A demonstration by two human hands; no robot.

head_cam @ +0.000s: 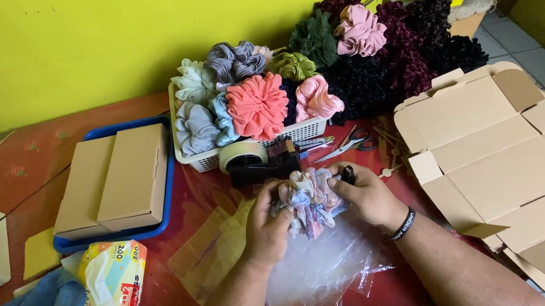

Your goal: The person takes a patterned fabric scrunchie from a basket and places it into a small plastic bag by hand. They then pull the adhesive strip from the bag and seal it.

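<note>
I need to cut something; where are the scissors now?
In the head view, the scissors lie on the red table, just beyond the right hand, between the white basket and the flat cardboard box.

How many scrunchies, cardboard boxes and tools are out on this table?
Scrunchies in the white basket: about 8
Dark scrunchies piled beside it: too bunched to count
Pastel scrunchie held by left hand and right hand: 1
Closed cardboard boxes: 2
Flat unfolded boxes: at least 1
Tape dispenser: 1
Scissors: 1
Total countable: about 14

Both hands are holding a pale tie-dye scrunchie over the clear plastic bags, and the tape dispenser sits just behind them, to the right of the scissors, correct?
Not quite: in the head view the tape dispenser sits left of the scissors. Both the left hand and right hand do hold the scrunchie over the plastic bags.
</note>
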